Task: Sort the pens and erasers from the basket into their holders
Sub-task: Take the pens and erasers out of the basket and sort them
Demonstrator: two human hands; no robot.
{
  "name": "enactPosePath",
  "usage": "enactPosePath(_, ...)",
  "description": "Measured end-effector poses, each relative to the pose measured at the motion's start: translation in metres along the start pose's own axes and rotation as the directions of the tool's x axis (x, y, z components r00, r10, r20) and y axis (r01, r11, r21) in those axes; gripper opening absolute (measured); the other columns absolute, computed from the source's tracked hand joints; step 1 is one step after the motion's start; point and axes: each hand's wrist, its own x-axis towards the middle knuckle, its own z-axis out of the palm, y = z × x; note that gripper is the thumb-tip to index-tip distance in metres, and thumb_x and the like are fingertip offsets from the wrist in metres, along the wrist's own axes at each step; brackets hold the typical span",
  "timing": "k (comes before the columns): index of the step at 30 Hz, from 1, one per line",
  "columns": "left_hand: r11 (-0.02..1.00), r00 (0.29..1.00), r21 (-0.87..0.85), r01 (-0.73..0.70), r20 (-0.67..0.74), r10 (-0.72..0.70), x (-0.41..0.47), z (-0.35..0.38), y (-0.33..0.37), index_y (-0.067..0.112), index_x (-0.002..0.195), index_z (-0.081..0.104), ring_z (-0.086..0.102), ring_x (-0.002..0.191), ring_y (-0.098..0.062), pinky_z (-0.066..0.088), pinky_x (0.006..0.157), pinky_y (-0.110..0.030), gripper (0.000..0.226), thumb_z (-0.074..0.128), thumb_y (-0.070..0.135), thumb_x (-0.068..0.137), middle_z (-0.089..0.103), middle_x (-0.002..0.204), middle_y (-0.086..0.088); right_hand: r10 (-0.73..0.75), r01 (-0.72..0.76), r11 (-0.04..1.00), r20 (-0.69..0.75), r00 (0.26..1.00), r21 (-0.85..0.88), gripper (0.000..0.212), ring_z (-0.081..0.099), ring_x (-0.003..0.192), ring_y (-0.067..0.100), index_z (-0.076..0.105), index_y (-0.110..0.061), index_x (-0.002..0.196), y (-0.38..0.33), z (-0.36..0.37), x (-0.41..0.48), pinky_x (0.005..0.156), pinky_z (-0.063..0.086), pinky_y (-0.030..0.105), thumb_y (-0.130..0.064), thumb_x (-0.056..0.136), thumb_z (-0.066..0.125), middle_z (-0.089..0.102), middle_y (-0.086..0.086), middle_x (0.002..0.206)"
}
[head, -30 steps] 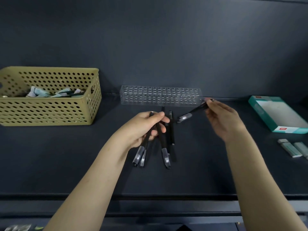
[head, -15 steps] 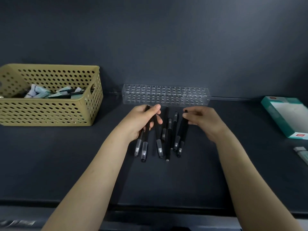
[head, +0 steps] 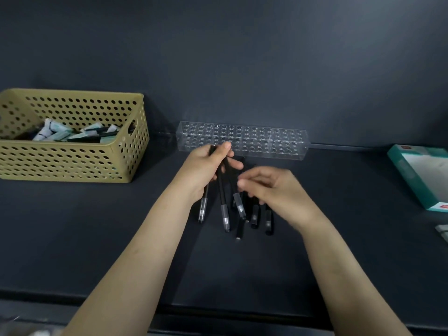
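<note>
My left hand [head: 206, 168] is shut on a bunch of black pens [head: 224, 209], which hang down toward me with their clear grips lowest. It sits just in front of the clear acrylic pen holder [head: 242, 139], whose holes stand empty. My right hand [head: 274, 187] is blurred, with curled fingers, over more black pens [head: 254, 217] lying on the dark table. Its fingertips are near a pen [head: 238, 206], and I cannot tell whether they grip it. The yellow perforated basket [head: 72, 161] at the left holds erasers [head: 55, 132] and a few pens.
A teal and white box [head: 417, 175] lies open at the right edge. Part of an eraser [head: 442, 230] shows below it at the frame's edge. The dark wall rises right behind the holder. The table's front edge runs under my forearms.
My right hand laid its pen down with the others, then came back toward me over the lying pens. My left hand kept its bunch and rose slightly toward the holder.
</note>
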Motion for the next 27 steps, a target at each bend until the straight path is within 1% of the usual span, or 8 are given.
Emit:
enactPosePath(5, 0.999, 0.999, -0.011, -0.045, 0.010, 0.045, 0.003, 0.003, -0.001, 0.019, 0.093, 0.063, 0.053, 0.053, 0.002, 0.038, 0.051, -0.014, 0.023, 0.052, 0.040, 0.097, 0.075, 0.078, 0.007, 0.059, -0.059, 0.990, 0.005, 0.998, 0.125, 0.027, 0.061, 0.067, 0.008, 0.062, -0.016, 0.108, -0.001, 0.009, -0.005, 0.058, 0.048, 0.020, -0.012, 0.084, 0.073, 0.071, -0.002, 0.074)
enactPosePath(9, 0.998, 0.998, 0.050, -0.045, 0.034, 0.043, 0.011, 0.000, -0.006, 0.018, 0.103, 0.060, 0.052, 0.057, 0.002, 0.040, 0.049, -0.011, 0.024, 0.053, 0.040, 0.096, 0.075, 0.082, 0.008, 0.097, -0.061, 0.976, -0.167, 0.981, 0.208, 0.028, 0.058, 0.064, 0.013, 0.057, -0.015, 0.108, 0.005, -0.012, -0.020, 0.057, 0.048, 0.020, -0.004, 0.085, 0.070, 0.068, 0.000, 0.069)
enactPosePath(12, 0.982, 0.996, 0.179, -0.062, 0.069, 0.051, 0.020, 0.001, -0.009, 0.020, 0.102, 0.058, 0.055, 0.061, -0.002, 0.042, 0.053, -0.016, 0.019, 0.055, 0.038, 0.095, 0.074, 0.084, 0.007, 0.130, -0.113, 0.991, -0.317, 0.940, 0.072, 0.022, 0.056, 0.058, 0.012, 0.061, -0.019, 0.103, 0.019, -0.031, -0.031, 0.059, 0.050, 0.021, -0.009, 0.086, 0.070, 0.064, -0.002, 0.063)
enactPosePath(15, 0.934, 0.992, 0.344, -0.099, 0.108, 0.065, 0.026, 0.011, -0.014, 0.020, 0.103, 0.057, 0.056, 0.064, -0.004, 0.042, 0.059, -0.018, 0.024, 0.056, 0.042, 0.094, 0.070, 0.089, 0.006, 0.162, -0.192, 0.980, -0.359, 0.919, -0.051, 0.021, 0.063, 0.058, 0.011, 0.064, -0.022, 0.100, 0.032, -0.033, -0.034, 0.069, 0.057, 0.032, -0.017, 0.083, 0.074, 0.068, -0.001, 0.069)
enactPosePath(17, 0.888, 0.989, 0.438, -0.136, 0.112, 0.096, 0.028, 0.016, -0.017, 0.016, 0.110, 0.058, 0.060, 0.073, -0.005, 0.043, 0.068, -0.019, 0.032, 0.054, 0.044, 0.094, 0.068, 0.099, 0.004, 0.138, -0.193, 0.975, -0.375, 0.917, -0.112, 0.021, 0.065, 0.058, 0.013, 0.065, -0.021, 0.100, 0.036, -0.030, -0.034, 0.071, 0.057, 0.034, -0.018, 0.082, 0.075, 0.068, 0.001, 0.071)
enactPosePath(21, 0.832, 0.978, 0.515, -0.208, 0.108, 0.178, 0.026, 0.021, -0.018, 0.015, 0.124, 0.058, 0.053, 0.111, -0.007, 0.035, 0.088, -0.018, 0.036, 0.051, 0.038, 0.097, 0.060, 0.122, 0.007, 0.082, -0.166, 0.960, -0.343, 0.936, -0.225, 0.026, 0.066, 0.057, 0.012, 0.066, -0.023, 0.106, 0.035, -0.024, -0.033, 0.073, 0.056, 0.028, -0.019, 0.083, 0.075, 0.071, 0.001, 0.070)
enactPosePath(24, 0.845, 0.972, 0.481, -0.235, 0.117, 0.203, 0.019, 0.021, -0.018, 0.016, 0.131, 0.054, 0.052, 0.118, -0.006, 0.033, 0.090, -0.012, 0.036, 0.048, 0.032, 0.100, 0.059, 0.129, 0.004, 0.082, -0.156, 0.965, -0.321, 0.944, -0.213, 0.028, 0.068, 0.060, 0.011, 0.068, -0.026, 0.111, 0.033, -0.019, -0.033, 0.073, 0.056, 0.023, -0.023, 0.084, 0.075, 0.072, -0.003, 0.076)
enactPosePath(27, 0.848, 0.970, 0.472, -0.241, 0.116, 0.211, 0.009, 0.009, -0.021, 0.019, 0.131, 0.055, 0.052, 0.121, -0.009, 0.034, 0.093, -0.013, 0.033, 0.049, 0.027, 0.099, 0.058, 0.130, 0.005, 0.041, -0.128, 0.962, -0.335, 0.941, -0.242, 0.030, 0.065, 0.062, 0.009, 0.068, -0.028, 0.112, 0.034, -0.012, -0.033, 0.068, 0.052, 0.013, -0.027, 0.083, 0.075, 0.069, -0.008, 0.084)
